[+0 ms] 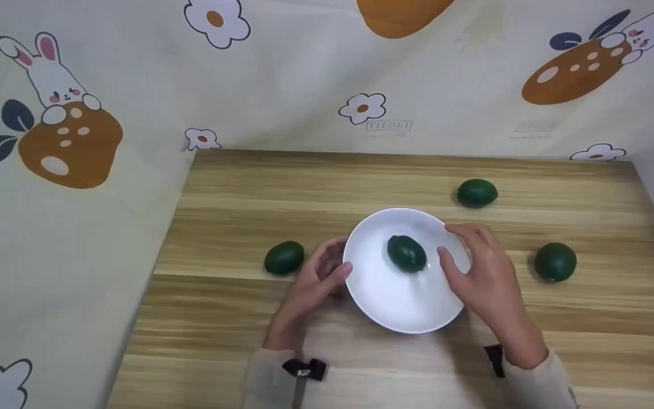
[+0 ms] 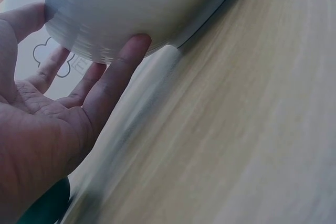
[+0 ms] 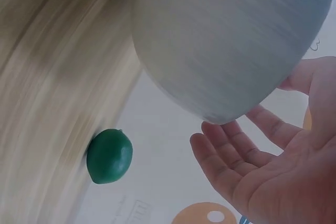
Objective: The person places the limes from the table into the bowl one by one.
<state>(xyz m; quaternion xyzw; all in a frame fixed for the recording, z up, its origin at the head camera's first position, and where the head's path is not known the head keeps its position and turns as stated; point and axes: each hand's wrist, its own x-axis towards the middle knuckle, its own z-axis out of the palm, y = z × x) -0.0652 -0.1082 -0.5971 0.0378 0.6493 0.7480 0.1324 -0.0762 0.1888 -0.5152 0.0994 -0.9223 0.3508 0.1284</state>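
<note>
Sitting between both hands (image 1: 309, 287) (image 1: 487, 275), which grip its sides, the white bowl (image 1: 401, 307) holds a green fruit (image 1: 407, 254)

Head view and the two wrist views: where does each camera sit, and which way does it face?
Head: worn on the head, facing forward and down at the white bowl; left hand, right hand and both sleeves show.
Left wrist: on that wrist, facing the bowl's outside and the table; the left hand shows.
Right wrist: on that wrist, facing the bowl's outside too; the right hand shows.
Shared: both wrist views catch bowl and table.
</note>
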